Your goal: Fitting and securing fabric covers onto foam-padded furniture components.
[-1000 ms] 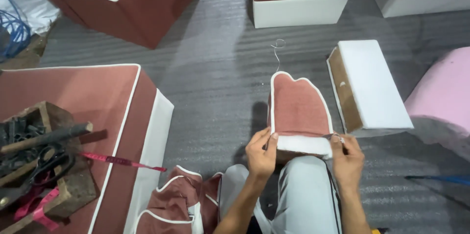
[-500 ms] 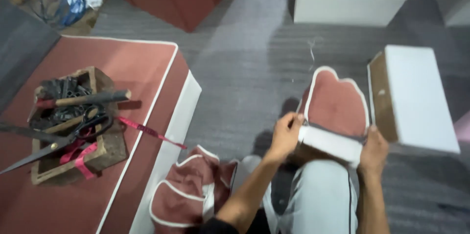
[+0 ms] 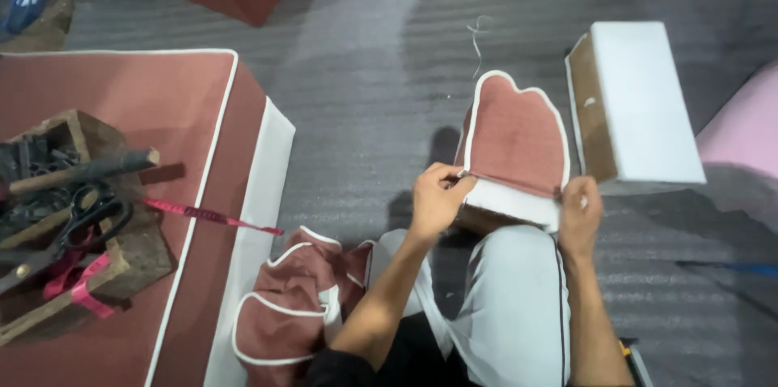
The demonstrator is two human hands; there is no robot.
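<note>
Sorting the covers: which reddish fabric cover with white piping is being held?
The flat cover over the knee, pinched at its lower edge by left hand and right hand. The crumpled cover lies untouched on the floor.

You hold a red-brown fabric cover (image 3: pixel 517 140) with white piping along its edge. It stands upright over a white foam block (image 3: pixel 512 202) on your knee, its rounded top pointing away from you, open bottom edge stretched across the foam.

Grey carpet floor (image 3: pixel 356 111): white foam block (image 3: pixel 640 95), rust cushions (image 3: pixel 121 103).
</note>
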